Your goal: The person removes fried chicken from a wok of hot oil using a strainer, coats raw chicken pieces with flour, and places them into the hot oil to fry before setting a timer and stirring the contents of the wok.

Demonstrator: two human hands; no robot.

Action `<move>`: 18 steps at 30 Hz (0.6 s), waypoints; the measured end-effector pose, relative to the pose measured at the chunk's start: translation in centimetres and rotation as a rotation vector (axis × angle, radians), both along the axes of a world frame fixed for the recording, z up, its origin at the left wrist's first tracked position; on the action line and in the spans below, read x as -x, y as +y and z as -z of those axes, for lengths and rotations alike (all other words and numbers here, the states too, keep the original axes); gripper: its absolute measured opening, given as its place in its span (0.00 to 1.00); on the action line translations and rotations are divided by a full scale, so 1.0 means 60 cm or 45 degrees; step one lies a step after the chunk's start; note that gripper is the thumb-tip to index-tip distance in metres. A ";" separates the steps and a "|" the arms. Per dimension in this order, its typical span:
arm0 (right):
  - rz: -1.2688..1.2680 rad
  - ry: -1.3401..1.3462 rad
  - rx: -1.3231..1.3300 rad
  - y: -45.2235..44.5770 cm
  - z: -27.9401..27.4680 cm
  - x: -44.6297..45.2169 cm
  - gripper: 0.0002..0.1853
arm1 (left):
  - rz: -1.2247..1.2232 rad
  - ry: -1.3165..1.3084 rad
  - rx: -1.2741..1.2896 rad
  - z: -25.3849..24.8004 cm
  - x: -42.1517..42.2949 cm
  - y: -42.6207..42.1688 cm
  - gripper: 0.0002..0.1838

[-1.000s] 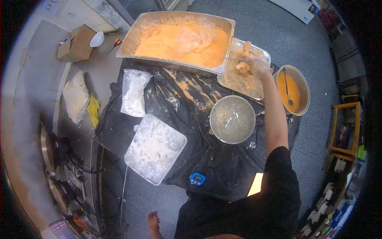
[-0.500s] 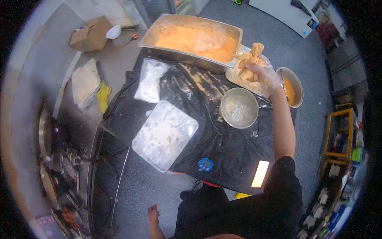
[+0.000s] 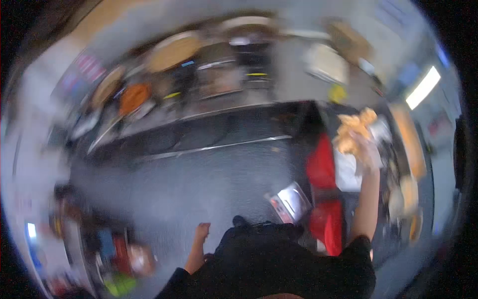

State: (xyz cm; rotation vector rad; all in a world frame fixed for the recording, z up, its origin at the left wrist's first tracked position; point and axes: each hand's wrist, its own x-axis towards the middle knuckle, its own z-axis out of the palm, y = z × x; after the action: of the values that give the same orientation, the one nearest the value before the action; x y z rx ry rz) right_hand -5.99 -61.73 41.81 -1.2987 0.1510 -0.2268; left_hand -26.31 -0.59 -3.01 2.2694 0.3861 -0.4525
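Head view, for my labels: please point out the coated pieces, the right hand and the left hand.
Coated pieces (image 3: 349, 129): head view, near the bunch's middle.
Right hand (image 3: 366, 150): head view, middle of the hand.
Left hand (image 3: 202, 232): head view, middle of the hand.

Whole view is smeared by motion. Right hand (image 3: 367, 153) is blurred, fingertips partly hidden among orange-coated pieces (image 3: 351, 132); number of pieces cannot be told. White tray (image 3: 346, 174) is partly covered by same hand, surface detail lost. Left hand (image 3: 201, 231) is softened, finger pose unclear. Long container (image 3: 409, 142) and round bowl (image 3: 396, 203) are streaked, contents indistinct. Lettering on pink poster (image 3: 89, 67) cannot be read. Green object (image 3: 119, 284) is too blurred to be identified. Black shirt (image 3: 269, 269) is cut off by bottom edge.
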 end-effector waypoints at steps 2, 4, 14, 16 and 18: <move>-0.548 -0.088 -0.125 0.135 -0.012 -0.092 0.30 | -0.256 -0.111 -0.226 0.028 0.081 0.109 0.18; -0.707 -0.058 -0.111 0.275 -0.001 -0.173 0.29 | -0.490 -0.249 -0.331 0.018 0.170 0.190 0.19; -1.266 -0.098 0.008 0.936 -0.021 -0.497 0.26 | -1.360 -0.061 -0.068 -0.058 0.297 0.259 0.17; -1.318 -0.081 -0.162 1.064 -0.005 -0.577 0.25 | -1.613 0.003 0.089 -0.017 0.294 0.261 0.17; -1.167 0.036 -0.118 1.175 -0.026 -0.619 0.26 | -1.867 0.161 0.218 0.042 0.275 0.283 0.16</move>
State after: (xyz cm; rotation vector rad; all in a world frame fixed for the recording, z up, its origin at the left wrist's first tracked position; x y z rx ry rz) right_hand 31.15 8.76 43.34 -1.1613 -0.4073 0.5743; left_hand -42.79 16.39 -5.52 1.2679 1.7585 0.1579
